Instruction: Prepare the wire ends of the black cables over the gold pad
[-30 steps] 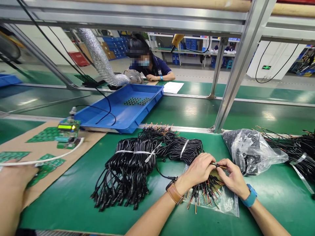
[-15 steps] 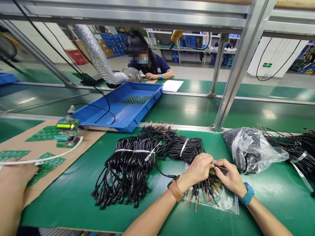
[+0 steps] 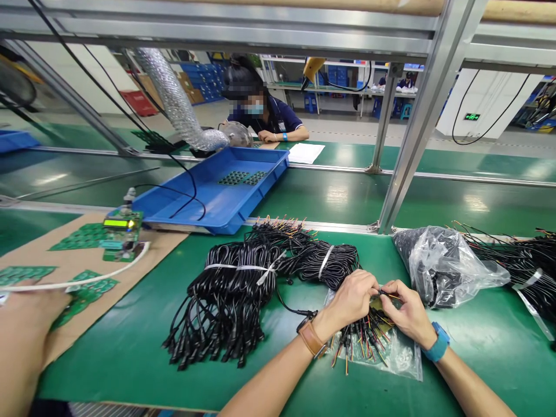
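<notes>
Left hand and right hand pinch a black cable end between them, above fanned wires on a clear bag; a light, steady grip close to that end, without tugging, should serve best.

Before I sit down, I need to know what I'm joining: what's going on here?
The person's left hand and right hand pinch a small wired lead between them, above a pile of similar leads on clear plastic. Tied black cables lie to the left; farther left, a co-worker's hand is at green circuit boards.
</notes>
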Available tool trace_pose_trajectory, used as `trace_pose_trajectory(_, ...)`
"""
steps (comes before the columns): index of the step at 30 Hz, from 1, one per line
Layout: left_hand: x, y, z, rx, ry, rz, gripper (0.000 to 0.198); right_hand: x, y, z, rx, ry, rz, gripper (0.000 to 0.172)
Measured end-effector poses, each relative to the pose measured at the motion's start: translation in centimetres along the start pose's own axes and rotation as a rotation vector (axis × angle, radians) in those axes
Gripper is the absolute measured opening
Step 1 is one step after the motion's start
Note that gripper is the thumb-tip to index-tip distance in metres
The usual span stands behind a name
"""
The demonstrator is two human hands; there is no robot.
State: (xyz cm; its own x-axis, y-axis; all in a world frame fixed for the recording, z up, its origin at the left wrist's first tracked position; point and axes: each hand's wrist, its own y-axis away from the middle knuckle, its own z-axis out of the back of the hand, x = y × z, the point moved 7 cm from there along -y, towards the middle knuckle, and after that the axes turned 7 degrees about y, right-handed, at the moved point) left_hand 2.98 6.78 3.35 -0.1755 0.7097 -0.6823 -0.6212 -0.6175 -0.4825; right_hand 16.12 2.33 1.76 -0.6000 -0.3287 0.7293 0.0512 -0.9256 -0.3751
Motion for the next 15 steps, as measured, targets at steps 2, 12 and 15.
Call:
trace_pose_trajectory(2, -0.02, 0.02, -0.03, -0.012, 0.004, 0.005, 0.020, 0.05, -0.02, -0.25, 0.003, -0.005, 0.006, 0.007)
trace_pose_trajectory(12, -0.05, -0.22, 0.25, 0.001, 0.019, 0.037, 0.018, 0.55, -0.10, 0.33, 0.029, 0.041, 0.009, 0.008)
trace_pose_trajectory(15, 0.06, -0.18, 0.14, 0.001, 0.018, 0.032, 0.019, 0.50, -0.05, 0.38, 0.027, 0.045, 0.018, 0.009)
